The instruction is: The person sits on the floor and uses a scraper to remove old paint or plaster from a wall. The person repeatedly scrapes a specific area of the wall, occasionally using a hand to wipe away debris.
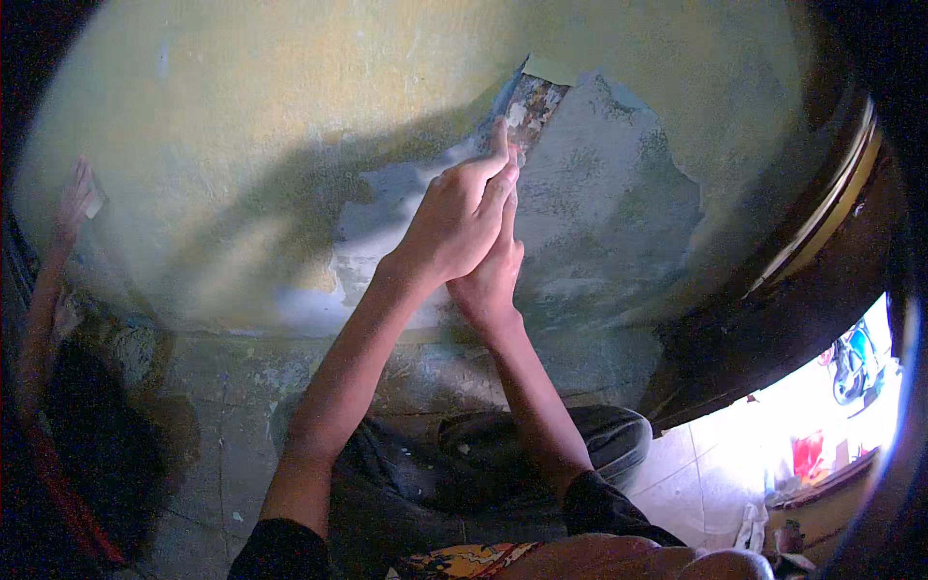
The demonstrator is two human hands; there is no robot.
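A scraper with a wide, paint-crusted metal blade lies against the wall, its far edge at a lip of lifted paint. My right hand is wrapped around its handle, which is mostly hidden by the fingers. Pressed over the right hand, my left hand also grips the tool, one finger extended along the blade's side. Around the blade spreads a bare grey patch with a ragged border, ringed by yellow-green paint.
At far left another person's hand holds a small pale piece against the wall. My dark trousers are near the wall's base, above a tiled floor. A wooden frame stands at right; a motorcycle shows in bright light beyond.
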